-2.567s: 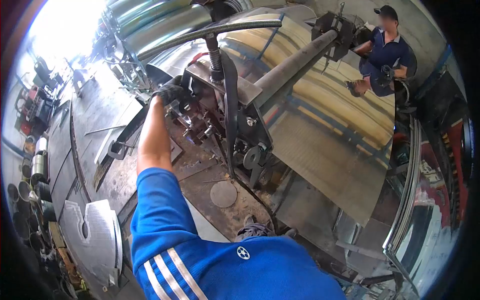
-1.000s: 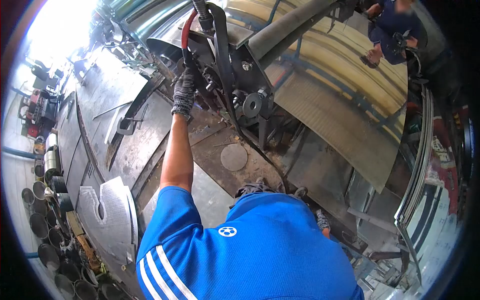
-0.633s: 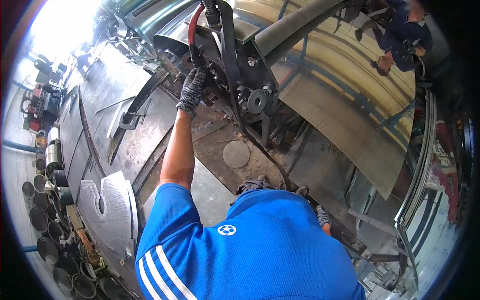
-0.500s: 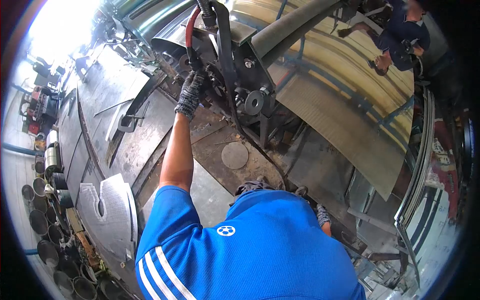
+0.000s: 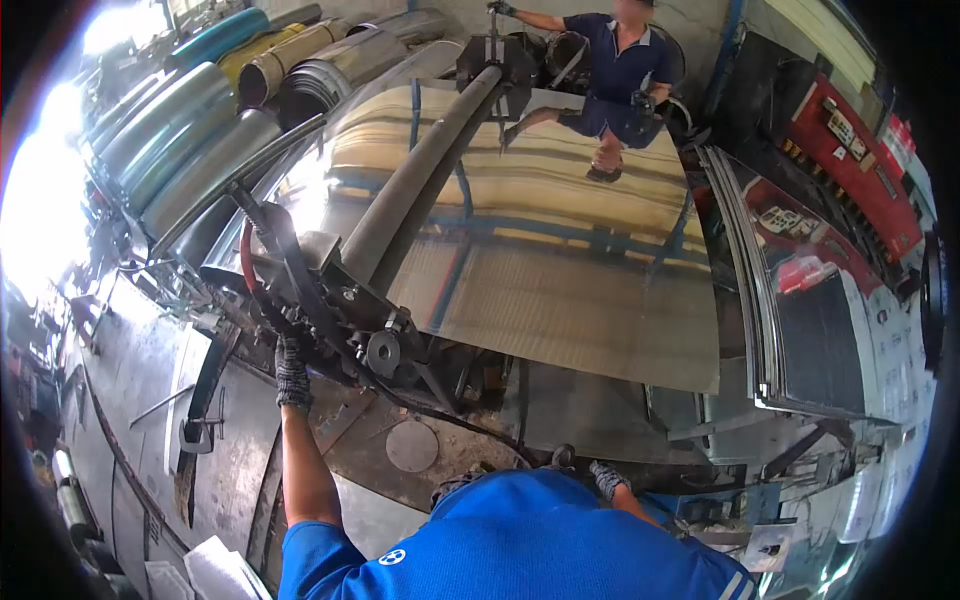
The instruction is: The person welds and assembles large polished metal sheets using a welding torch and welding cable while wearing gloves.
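Observation:
My left hand (image 5: 292, 372), in a grey knitted glove, reaches up to the machine's near end and closes around a dark part below a red-sleeved lever (image 5: 248, 258); the exact part is hard to make out. My right hand (image 5: 608, 480), gloved too, hangs low beside my body near the machine's front edge, its fingers too small to read. A large shiny metal sheet (image 5: 580, 345) lies against the long roller (image 5: 420, 180). Beside my left hand is a round metal disc with a hole (image 5: 383, 352) on the machine's end.
A co-worker (image 5: 625, 60) stands at the machine's far end, one hand on its upright lever. Rolled metal sheets (image 5: 190, 120) lie at the upper left. Stacked sheets (image 5: 745, 290) stand at the right. A clamp (image 5: 198, 432) sits on the left sheets; a round plate (image 5: 412, 446) lies below.
The view has tilted up and turned right, bringing the co-worker and far end into sight. My left hand remains at the same machine part.

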`<state>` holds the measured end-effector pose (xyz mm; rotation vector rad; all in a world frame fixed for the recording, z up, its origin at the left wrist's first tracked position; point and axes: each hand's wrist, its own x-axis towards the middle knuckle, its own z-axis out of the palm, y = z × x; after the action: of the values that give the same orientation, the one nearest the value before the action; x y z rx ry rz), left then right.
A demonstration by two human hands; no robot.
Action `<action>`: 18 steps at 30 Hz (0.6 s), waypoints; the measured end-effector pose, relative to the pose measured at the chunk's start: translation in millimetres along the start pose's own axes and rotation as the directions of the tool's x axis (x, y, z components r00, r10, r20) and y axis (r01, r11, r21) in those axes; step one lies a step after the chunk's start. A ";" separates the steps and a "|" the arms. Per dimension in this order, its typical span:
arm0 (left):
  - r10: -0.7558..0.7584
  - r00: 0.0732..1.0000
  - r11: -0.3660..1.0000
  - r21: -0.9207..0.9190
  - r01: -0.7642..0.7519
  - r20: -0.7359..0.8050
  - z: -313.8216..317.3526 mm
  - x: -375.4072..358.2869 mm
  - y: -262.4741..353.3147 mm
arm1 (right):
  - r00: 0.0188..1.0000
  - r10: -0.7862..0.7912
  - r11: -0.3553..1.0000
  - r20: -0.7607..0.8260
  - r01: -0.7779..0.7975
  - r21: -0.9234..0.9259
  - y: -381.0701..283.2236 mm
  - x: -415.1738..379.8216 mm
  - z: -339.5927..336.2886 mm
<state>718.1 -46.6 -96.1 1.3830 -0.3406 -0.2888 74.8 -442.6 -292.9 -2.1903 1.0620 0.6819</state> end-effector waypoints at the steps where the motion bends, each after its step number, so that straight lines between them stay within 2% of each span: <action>1: -0.007 1.000 1.000 0.004 0.007 0.004 -7.9 4.1 -13.2 | 0.999 -0.048 0.996 -0.004 0.048 -0.075 8.0 9.0 6.7; 2: -0.014 1.000 1.000 0.002 0.014 -0.015 -7.2 3.4 -14.8 | 0.995 -0.096 0.984 0.001 0.095 -0.149 17.4 16.1 17.8; 3: -0.025 0.999 1.000 0.002 0.025 -0.037 -4.8 0.4 -12.6 | 0.996 -0.090 0.985 0.017 0.092 -0.144 17.2 17.8 21.8; 4: -0.041 0.998 0.999 0.013 0.042 -0.039 -0.2 0.2 -12.0 | 0.993 -0.112 0.959 0.026 0.115 -0.258 17.2 24.3 21.9; 6: 0.062 0.997 0.998 0.012 -0.061 -0.048 15.7 -4.1 -3.4 | 0.988 -0.147 0.892 0.052 0.155 -0.425 11.0 27.7 17.9; 7: 0.048 0.998 0.999 0.021 -0.047 -0.048 12.2 -9.6 -4.8 | 0.985 -0.164 0.881 0.062 0.174 -0.440 2.7 24.8 8.8; 9: 0.197 0.980 0.966 0.178 -0.188 -0.032 16.0 -10.3 -17.2 | 0.982 -0.175 0.869 0.069 0.187 -0.458 -14.2 12.6 -11.3; 12: 0.144 0.990 0.958 0.250 -0.139 0.000 1.4 7.1 -40.9 | 0.989 -0.146 0.917 0.018 0.142 -0.373 -46.8 -7.9 -59.3; 13: 0.118 0.993 0.964 0.244 -0.109 -0.022 1.0 8.4 -35.0 | 0.991 -0.131 0.962 -0.036 0.118 -0.246 -57.2 -13.0 -77.2; 14: 0.084 0.989 0.996 0.038 -0.080 -0.119 13.6 -4.8 -31.2 | 0.969 -0.140 0.982 -0.202 0.162 0.100 -59.2 -3.9 -84.1; 15: 0.084 0.990 0.996 0.052 -0.079 -0.114 24.5 -8.8 -25.4 | 0.919 -0.145 0.833 -0.367 0.314 0.455 -60.6 5.2 -90.4; 16: 0.128 0.974 0.991 0.060 -0.119 -0.185 34.7 -10.3 -20.3 | 0.843 -0.147 0.594 -0.517 0.493 0.636 -61.9 14.4 -96.3; 17: 0.168 0.953 0.985 0.066 -0.157 -0.252 39.9 -11.2 -18.7 | 0.891 -0.117 0.440 -0.439 0.442 0.782 -67.1 21.5 -116.9; 18: 0.150 0.960 0.988 0.078 -0.135 -0.236 16.9 0.7 -41.8 | 0.930 -0.086 0.267 -0.356 0.366 0.892 -73.1 28.6 -138.4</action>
<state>711.9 -69.1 -134.7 1.4287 -0.2469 0.0098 175.6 -518.4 -195.7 -1.2422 0.8507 -0.3878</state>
